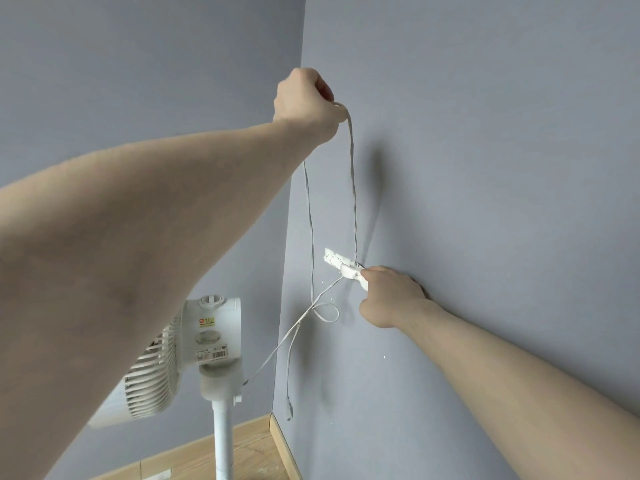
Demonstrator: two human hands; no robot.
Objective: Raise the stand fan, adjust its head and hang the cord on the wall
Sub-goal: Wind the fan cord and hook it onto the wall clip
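A white stand fan (204, 344) stands at lower centre on a white pole (222, 441), its grille partly hidden behind my left forearm. Its thin white cord (354, 188) runs up from the fan's neck along the blue-grey wall. My left hand (306, 98) is raised high near the wall corner, shut on the top of a cord loop. Two strands hang down from it. My right hand (388, 299) is lower on the wall, pinching a small white hook or clip (349, 270) next to a white wall plate (334, 259). The cord's plug end (288, 408) dangles free below.
Two blue-grey walls meet at a corner (294, 202) just behind the fan. A wooden floor (249, 455) and a wooden skirting board (284, 445) show at the bottom.
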